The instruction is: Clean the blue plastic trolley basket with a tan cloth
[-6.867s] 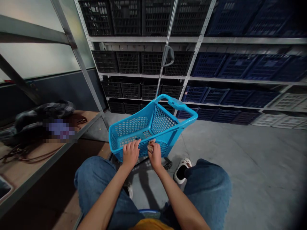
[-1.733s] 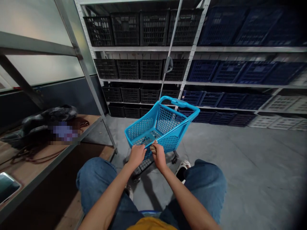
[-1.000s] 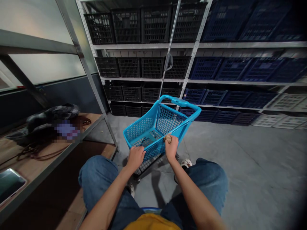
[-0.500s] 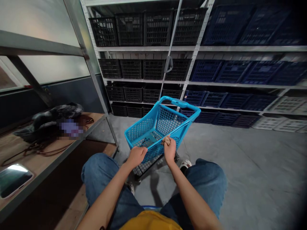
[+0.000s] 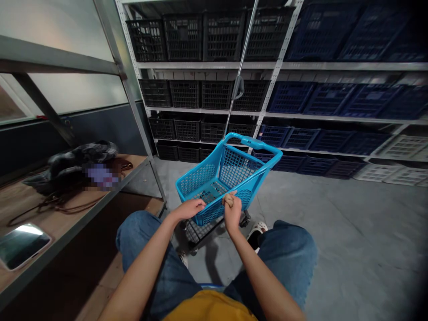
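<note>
The blue cart [image 5: 256, 185] is standing on the grey floor [image 5: 351, 214], past the right-hand edge of the bench [image 5: 100, 206], and its wheels [image 5: 245, 218] are probably posing the main risk: with nothing visibly bracing the basket except perhaps one hand, a hard push could be sending it rolling or swivelling, perhaps against the white shoe [image 5: 257, 233] near the rear wheel. The tan cloth [image 5: 229, 200] (it is looking like a wadded rag, though most of it is hiding in the fist) could be snagging in the mesh of the side wall or slipping free if the grip is loosening. The right hand [image 5: 233, 212] is closing firmly around that cloth, holding it at the near rim, about midway along. The left hand [image 5: 189, 208] is reaching toward the same rim near its front corner, fingers loosely bent; whether they are pinching the edge or merely resting beside it, one cannot tell. The phone [image 5: 25, 246] is lying near the bench's right-hand edge, where a stray elbow could be nudging it off.
</note>
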Demonstrator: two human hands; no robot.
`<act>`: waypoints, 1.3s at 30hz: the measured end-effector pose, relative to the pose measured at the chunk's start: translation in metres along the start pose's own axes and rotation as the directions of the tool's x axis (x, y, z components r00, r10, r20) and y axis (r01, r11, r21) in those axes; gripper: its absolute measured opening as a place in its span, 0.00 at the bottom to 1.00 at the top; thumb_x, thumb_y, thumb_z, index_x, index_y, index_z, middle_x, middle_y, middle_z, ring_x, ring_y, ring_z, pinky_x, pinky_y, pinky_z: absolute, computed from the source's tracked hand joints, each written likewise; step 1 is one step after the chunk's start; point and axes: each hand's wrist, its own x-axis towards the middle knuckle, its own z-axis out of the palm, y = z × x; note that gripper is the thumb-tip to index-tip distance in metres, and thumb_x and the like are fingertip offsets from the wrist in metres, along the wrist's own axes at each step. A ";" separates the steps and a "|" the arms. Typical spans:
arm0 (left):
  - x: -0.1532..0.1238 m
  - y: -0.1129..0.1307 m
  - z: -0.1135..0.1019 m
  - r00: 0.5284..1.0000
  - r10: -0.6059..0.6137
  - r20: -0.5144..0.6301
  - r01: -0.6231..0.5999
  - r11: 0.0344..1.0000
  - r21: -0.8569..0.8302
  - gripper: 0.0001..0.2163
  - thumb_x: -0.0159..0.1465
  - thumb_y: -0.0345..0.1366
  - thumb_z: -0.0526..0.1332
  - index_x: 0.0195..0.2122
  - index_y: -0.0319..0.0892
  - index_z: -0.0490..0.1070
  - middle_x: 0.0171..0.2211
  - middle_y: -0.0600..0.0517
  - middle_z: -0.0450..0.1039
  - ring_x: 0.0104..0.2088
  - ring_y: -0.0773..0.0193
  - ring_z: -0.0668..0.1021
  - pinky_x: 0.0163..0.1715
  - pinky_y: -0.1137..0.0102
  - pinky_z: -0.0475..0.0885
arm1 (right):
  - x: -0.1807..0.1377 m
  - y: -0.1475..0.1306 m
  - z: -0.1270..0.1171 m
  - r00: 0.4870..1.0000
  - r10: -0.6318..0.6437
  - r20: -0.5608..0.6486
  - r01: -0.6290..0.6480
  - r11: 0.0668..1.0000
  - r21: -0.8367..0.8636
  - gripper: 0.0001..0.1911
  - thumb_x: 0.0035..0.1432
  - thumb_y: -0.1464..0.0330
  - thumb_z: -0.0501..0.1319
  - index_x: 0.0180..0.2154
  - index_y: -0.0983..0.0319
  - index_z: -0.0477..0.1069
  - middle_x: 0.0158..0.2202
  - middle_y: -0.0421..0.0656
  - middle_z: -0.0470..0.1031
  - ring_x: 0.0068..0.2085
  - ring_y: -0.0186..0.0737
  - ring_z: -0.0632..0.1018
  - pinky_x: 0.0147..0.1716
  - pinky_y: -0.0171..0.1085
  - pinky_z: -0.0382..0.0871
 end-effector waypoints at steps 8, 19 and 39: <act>-0.013 -0.002 -0.025 0.996 -0.013 0.088 0.003 0.994 0.111 0.13 0.66 0.41 0.53 0.46 0.46 0.75 0.49 0.53 0.76 0.51 0.61 0.74 0.56 0.66 0.61 | -0.024 -0.010 0.001 0.952 -0.206 0.226 0.185 0.976 0.112 0.16 0.54 0.75 0.53 0.43 0.61 0.71 0.44 0.47 0.73 0.46 0.45 0.72 0.48 0.45 0.66; -0.010 -0.026 -0.017 0.994 0.007 -0.108 -0.006 1.000 0.014 0.18 0.67 0.46 0.52 0.34 0.43 0.77 0.33 0.52 0.80 0.35 0.64 0.77 0.43 0.72 0.67 | -0.009 -0.022 0.013 0.800 -0.494 0.340 0.486 0.867 0.115 0.19 0.62 0.75 0.50 0.54 0.60 0.67 0.54 0.50 0.71 0.60 0.46 0.67 0.61 0.55 0.57; -0.031 -0.036 -0.002 0.963 0.119 -0.240 -0.016 0.921 0.390 0.15 0.70 0.39 0.46 0.35 0.42 0.70 0.37 0.49 0.74 0.46 0.60 0.73 0.63 0.50 0.49 | 0.004 -0.027 0.011 0.547 -0.650 0.527 0.710 0.694 0.119 0.20 0.56 0.74 0.53 0.51 0.64 0.66 0.50 0.51 0.70 0.54 0.48 0.67 0.59 0.53 0.60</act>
